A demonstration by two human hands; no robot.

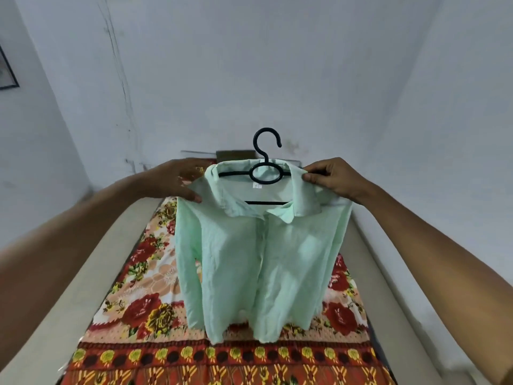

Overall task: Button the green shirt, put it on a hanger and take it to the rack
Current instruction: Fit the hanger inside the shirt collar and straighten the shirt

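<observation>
The pale green shirt (258, 262) hangs buttoned on a black hanger (266, 168), lifted above the bed, with the hook sticking up out of the collar. My left hand (177, 180) grips the shirt's left shoulder, thumb on the front of the cloth. My right hand (331, 177) pinches the collar edge and the hanger arm at the right shoulder. The hem dangles just over the bedspread. No rack is in view.
Below lies a bed with a red and yellow floral spread (144, 309) and a beige frame (83, 287) on both sides. White walls (249, 65) close in ahead and to the right. A framed picture (7, 70) hangs at far left.
</observation>
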